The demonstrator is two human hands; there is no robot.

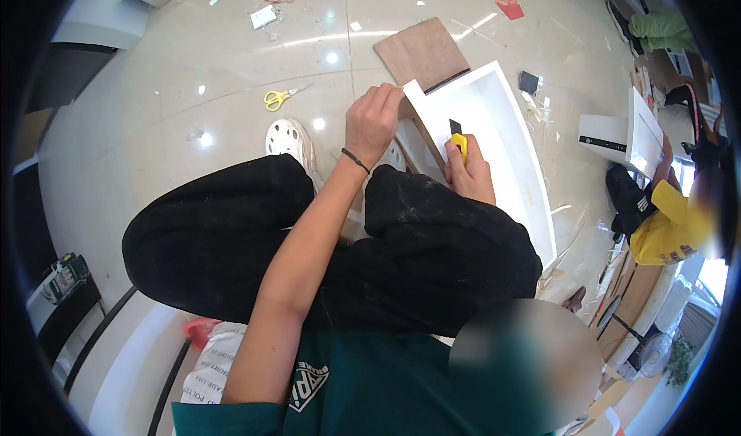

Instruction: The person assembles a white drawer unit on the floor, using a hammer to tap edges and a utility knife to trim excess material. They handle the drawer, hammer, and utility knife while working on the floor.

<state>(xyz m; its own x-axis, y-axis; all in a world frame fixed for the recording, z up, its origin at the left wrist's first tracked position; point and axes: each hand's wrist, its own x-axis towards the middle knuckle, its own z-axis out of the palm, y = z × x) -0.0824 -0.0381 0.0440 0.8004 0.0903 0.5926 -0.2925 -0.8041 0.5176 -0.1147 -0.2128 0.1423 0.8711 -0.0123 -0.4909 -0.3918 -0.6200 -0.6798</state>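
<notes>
Head view, from above: my right hand has its fingers clamped on the handle of a yellow utility knife, whose dark blade points away from my body and shows against the inside of a white open box; whether the edge touches the panel, I cannot tell. The box lies at an angle beside my right knee, with its near corner close to my left hand. The fingers of that hand are curled together at this corner; their tips are hidden, so I cannot tell whether they pinch anything. Beyond the box, a brown board lies on the floor; yellow-handled scissors lie well apart, to the left. I judge the step in hand to be close handwork at the box's edge, knife at the ready. The next move seems to call for a steady corner and a controlled blade, with my left fingers clear of its path.
</notes>
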